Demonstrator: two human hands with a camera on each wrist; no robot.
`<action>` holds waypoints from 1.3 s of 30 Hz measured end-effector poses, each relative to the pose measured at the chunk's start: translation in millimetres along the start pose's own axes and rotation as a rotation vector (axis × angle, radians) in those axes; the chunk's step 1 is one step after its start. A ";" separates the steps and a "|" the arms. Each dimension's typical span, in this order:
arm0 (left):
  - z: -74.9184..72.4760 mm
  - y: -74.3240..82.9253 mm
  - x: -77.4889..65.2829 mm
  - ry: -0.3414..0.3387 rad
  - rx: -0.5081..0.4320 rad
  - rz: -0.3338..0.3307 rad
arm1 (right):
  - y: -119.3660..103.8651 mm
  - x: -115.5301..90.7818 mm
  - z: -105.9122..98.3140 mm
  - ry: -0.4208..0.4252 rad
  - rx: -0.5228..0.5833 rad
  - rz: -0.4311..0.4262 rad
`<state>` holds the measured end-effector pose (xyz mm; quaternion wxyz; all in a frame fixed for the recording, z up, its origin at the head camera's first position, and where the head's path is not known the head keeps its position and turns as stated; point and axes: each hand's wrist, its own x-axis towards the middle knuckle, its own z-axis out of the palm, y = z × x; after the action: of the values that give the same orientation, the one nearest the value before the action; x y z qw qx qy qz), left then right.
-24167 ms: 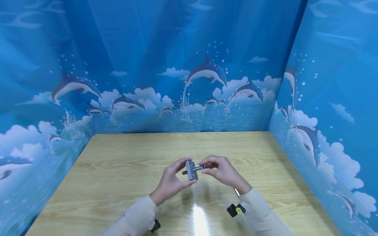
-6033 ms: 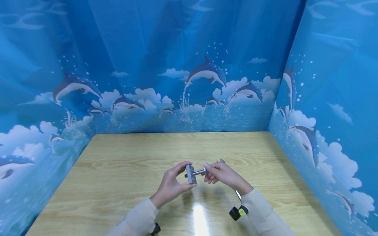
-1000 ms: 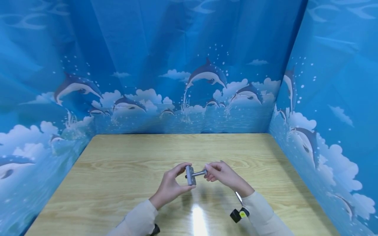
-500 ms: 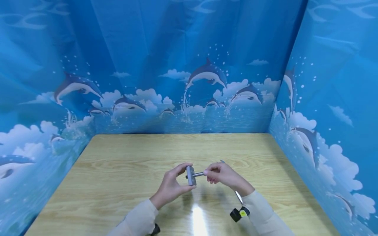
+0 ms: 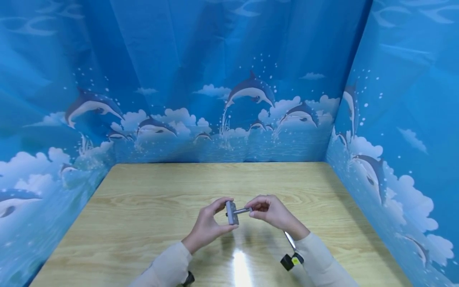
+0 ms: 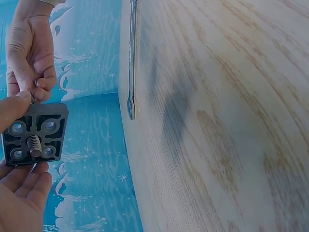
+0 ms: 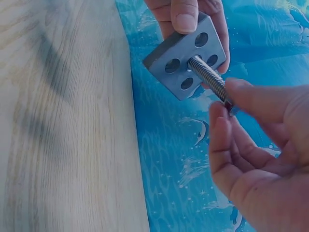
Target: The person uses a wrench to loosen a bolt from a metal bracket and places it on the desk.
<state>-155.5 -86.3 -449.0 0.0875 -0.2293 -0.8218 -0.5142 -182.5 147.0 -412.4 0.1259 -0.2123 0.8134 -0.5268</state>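
Starting from the left: the left hand (image 5: 208, 225) has a square metal plate (image 5: 230, 217) clamped by opposite edges between thumb and fingers, up in the air over the bench (image 5: 143, 207). If that edge grip goes slack, I'd bet the plate spins along with whatever turns it, or just drops onto the wood. Next over is the bolt (image 5: 241, 211), running through the plate's middle with a bit of thread poking out the far face. Any sideways lean would probably make it bind. Then the right hand (image 5: 274, 213), thumb and fingertips pinched on the bolt's outer end. That's not much to hang on to, so slipping off seems the likeliest hiccup.

Stuff I can't really see, same direction: the left palm runs out of frame in the left wrist view. No idea whether the plate's middle hole is threaded or the bolt just passes through, since the bolt fills it. Its outer end is mostly behind fingertips, so head shape is anyone's guess. Last, there's a wrench (image 6: 132, 63) on the bench; the right arm covers most of it from above, and the left wrist view chops off one end.
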 end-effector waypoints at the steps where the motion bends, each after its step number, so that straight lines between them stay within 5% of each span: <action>1: 0.2 -0.2 -0.2 0.000 0.000 0.001 | 0.1 0.0 0.4 -0.004 0.000 0.003; 18: 1.2 -1.8 -2.2 -0.002 0.006 0.007 | 7.3 1.2 1.8 -0.075 0.059 0.199; 26: 0.4 -2.6 -1.1 0.006 0.007 -0.004 | 5.0 2.1 1.9 0.065 0.061 0.139; 34: -1.6 -2.9 -1.7 0.010 0.007 -0.021 | 7.5 1.6 6.9 0.095 0.014 -0.094; 39: -2.2 -3.2 -1.7 0.013 0.011 -0.016 | 7.3 1.0 7.5 0.104 0.025 -0.097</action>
<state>-155.7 -89.9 -451.2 0.0902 -0.2188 -0.8258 -0.5119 -181.8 143.1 -422.1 0.0602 -0.2222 0.8009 -0.5528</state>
